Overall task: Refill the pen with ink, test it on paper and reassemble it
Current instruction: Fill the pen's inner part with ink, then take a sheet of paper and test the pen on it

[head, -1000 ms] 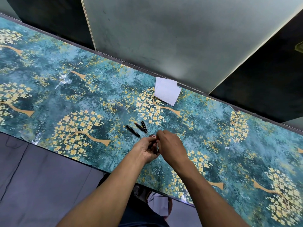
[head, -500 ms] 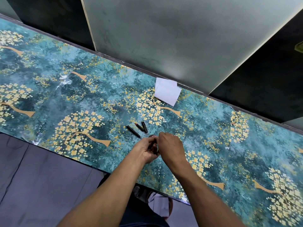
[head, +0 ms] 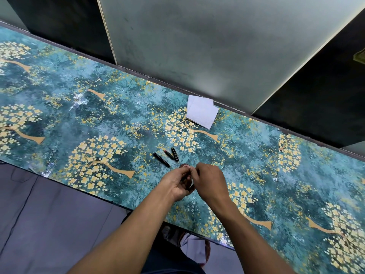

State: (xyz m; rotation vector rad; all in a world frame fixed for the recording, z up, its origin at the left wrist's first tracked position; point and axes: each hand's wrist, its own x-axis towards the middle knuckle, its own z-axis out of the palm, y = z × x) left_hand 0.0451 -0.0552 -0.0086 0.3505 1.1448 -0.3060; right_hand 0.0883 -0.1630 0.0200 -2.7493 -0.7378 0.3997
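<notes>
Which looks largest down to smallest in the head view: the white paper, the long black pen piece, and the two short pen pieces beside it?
1. White paper.
2. Long black pen piece.
3. The two short pen pieces, red-tipped and black, look alike, so they stay unranked.

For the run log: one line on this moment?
hands: left hand, right hand on ink bottle | pen parts: on table | paper: untouched

3 pen parts (head: 166, 155) on table (head: 59, 123), paper (head: 201, 114) behind; hands (head: 194, 179) just in front.
</notes>
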